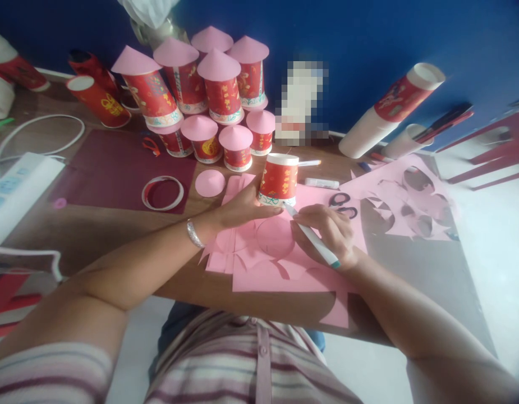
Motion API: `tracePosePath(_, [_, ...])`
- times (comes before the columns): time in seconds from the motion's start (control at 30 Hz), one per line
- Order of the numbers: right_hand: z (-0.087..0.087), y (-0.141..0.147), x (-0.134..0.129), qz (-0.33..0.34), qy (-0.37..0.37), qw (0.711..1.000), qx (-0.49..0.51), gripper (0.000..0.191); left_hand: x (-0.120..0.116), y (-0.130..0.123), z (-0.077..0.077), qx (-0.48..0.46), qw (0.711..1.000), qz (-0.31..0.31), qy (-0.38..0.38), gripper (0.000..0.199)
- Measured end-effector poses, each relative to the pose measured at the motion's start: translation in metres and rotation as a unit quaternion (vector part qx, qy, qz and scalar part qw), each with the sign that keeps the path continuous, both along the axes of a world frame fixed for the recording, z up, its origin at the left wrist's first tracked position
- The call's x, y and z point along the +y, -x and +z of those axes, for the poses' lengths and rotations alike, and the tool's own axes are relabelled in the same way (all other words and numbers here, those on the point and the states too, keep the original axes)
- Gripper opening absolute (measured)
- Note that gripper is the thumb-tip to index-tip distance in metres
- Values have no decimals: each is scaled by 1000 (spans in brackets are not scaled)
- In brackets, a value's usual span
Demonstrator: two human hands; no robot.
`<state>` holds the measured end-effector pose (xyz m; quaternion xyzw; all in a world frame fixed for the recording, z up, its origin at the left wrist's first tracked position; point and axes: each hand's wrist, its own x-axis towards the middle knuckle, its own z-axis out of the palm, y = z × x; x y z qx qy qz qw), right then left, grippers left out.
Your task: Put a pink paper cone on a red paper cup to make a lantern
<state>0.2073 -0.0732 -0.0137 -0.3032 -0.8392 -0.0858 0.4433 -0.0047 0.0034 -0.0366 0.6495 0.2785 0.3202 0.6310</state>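
My left hand is wrapped round the lower part of a red paper cup with gold print and a white base band bearing teal scribbles. In my right hand is a white marker pen with a teal end; its tip meets or nearly meets the cup's white band. Beneath both hands lie pink paper sheets, the top one marked with a drawn circle. Dark-handled scissors rest on the paper, right of the cup. Behind it lie a second white pen and a glue stick or short capped tube.
Red cups with pink cone tops stand stacked at the back. A pink disc, a paper ring and orange scissors are to the left. Cut pink paper, a pen cup and a tall cup stack are right.
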Motion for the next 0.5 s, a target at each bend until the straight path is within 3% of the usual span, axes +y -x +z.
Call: tracePosePath(0.5, [0, -1, -1, -18, -4, 1000, 0, 19, 1, 2, -4, -4, 1000, -1, -7, 58])
